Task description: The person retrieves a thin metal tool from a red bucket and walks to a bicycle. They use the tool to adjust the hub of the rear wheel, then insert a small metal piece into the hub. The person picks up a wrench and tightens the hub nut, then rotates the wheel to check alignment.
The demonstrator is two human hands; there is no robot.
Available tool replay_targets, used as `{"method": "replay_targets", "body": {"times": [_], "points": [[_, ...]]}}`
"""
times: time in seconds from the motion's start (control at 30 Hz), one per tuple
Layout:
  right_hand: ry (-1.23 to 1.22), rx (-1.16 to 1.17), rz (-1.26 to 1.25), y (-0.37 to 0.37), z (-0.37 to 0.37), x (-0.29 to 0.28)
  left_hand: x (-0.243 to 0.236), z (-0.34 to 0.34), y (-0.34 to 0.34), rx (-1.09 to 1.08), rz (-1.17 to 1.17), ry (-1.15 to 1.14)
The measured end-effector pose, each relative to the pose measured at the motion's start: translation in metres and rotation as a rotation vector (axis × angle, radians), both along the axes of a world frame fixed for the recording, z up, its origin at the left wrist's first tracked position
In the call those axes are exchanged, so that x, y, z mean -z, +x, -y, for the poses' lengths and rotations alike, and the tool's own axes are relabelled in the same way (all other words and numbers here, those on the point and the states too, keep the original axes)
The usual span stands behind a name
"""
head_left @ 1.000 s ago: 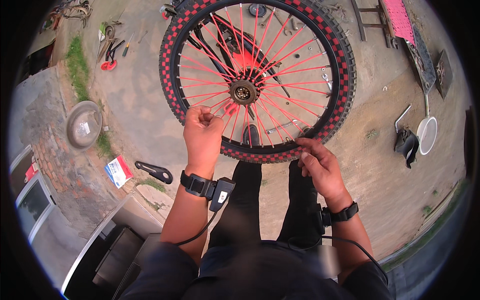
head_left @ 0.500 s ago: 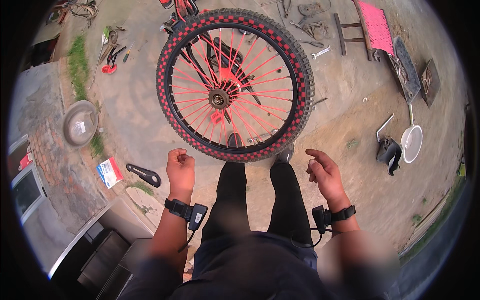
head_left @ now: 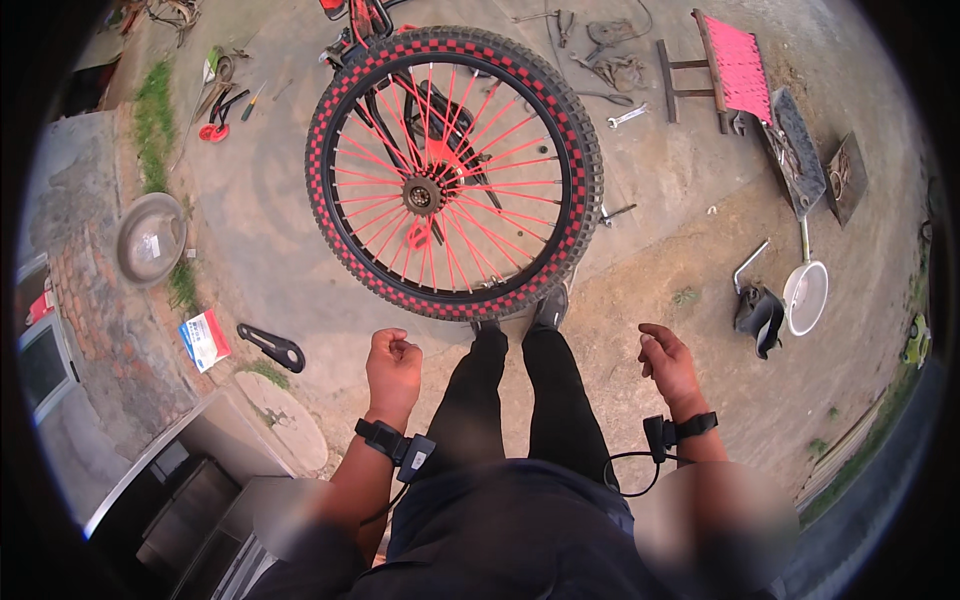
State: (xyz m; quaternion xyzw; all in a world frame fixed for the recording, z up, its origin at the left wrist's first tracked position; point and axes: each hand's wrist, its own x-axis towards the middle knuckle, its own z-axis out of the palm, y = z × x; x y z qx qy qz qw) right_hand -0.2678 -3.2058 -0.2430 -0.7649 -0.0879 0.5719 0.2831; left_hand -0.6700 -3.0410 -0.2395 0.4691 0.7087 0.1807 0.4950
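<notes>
A bicycle wheel [head_left: 455, 170] with a red-and-black checkered tyre and red spokes stands upright on the ground in front of my feet. My left hand [head_left: 393, 368] is curled into a loose fist with nothing in it, below the wheel's lower left rim and apart from it. My right hand [head_left: 668, 365] hangs with its fingers loosely bent and empty, to the right of my legs. Neither hand touches the wheel. Both wrists carry black strapped devices with cables.
A round metal bowl [head_left: 150, 240] lies at the left, a flat packet [head_left: 205, 338] and a black part [head_left: 272, 346] near my left hand. A spanner [head_left: 627, 116], a pink-topped stool [head_left: 722, 68], a white pan [head_left: 806, 295] and scattered tools [head_left: 222, 100] lie around.
Both hands have let go of the wheel's lower rim and dropped back toward my body. The wheel now stands farther off on the ground.
</notes>
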Motion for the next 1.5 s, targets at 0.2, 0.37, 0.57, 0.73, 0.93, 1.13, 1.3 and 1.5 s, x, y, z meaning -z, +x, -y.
{"method": "replay_targets", "body": {"times": [0.2,0.37,0.57,0.73,0.93,1.13,1.3,1.5], "points": [[-0.107,-0.019,0.016,-0.030,0.015,0.020,0.010,0.003,-0.022,0.083,0.002,-0.049],[-0.108,-0.050,0.034,-0.050,0.007,0.039,0.018,0.009,-0.052,0.129,-0.067,-0.183],[-0.097,-0.031,0.044,-0.038,-0.011,0.049,0.024,0.021,-0.045,0.262,-0.111,-0.276],[-0.072,-0.105,0.106,0.008,-0.016,0.056,0.029,0.039,0.002,0.341,-0.076,-0.361],[-0.072,-0.156,0.131,0.102,-0.003,0.095,0.036,0.069,0.079,0.369,-0.062,-0.410],[-0.148,-0.185,0.102,0.181,-0.011,0.132,0.075,0.126,0.163,0.253,0.032,-0.471],[-0.096,0.017,-0.009,0.208,-0.012,0.225,0.117,0.164,0.236,0.242,0.043,-0.582],[-0.167,0.239,-0.230,0.169,-0.048,0.361,0.187,0.170,0.256,0.360,-0.154,-0.776]]}}
